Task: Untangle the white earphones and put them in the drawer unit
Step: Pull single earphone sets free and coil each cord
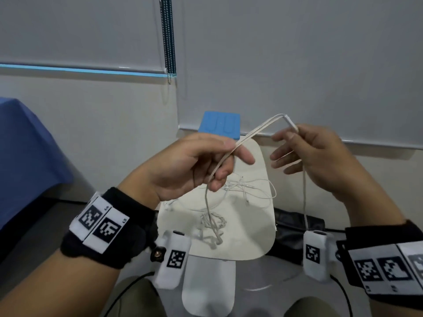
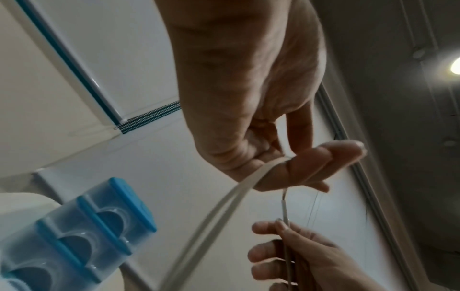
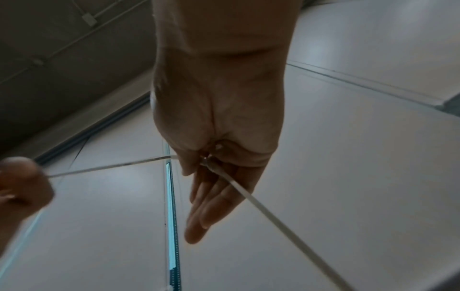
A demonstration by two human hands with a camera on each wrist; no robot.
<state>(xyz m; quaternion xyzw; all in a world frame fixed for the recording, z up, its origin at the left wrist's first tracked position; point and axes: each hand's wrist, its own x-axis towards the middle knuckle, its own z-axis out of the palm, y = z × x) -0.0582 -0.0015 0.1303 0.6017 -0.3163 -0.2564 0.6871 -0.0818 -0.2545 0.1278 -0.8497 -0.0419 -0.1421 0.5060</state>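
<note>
The white earphones (image 1: 256, 130) are stretched in the air between both hands. My left hand (image 1: 212, 161) pinches the doubled cord between thumb and curled fingers; the earbuds and a knotted bunch (image 1: 212, 225) dangle below it over a small white table (image 1: 258, 236). My right hand (image 1: 295, 143) pinches the cord just below its white junction piece, its other fingers loosely spread. In the left wrist view the cord (image 2: 224, 206) runs over my left hand's fingers (image 2: 311, 163). In the right wrist view the cord (image 3: 248, 195) passes under my right hand (image 3: 216, 157). The blue drawer unit (image 1: 220, 125) stands at the table's far edge.
Another thin tangled wire (image 1: 249, 188) lies on the table behind the hanging earphones. A blue cloth-covered surface (image 1: 27, 156) is at the left. A bead chain (image 1: 168, 37) hangs from the window blind behind. A dark bag (image 1: 295, 223) lies on the floor to the right.
</note>
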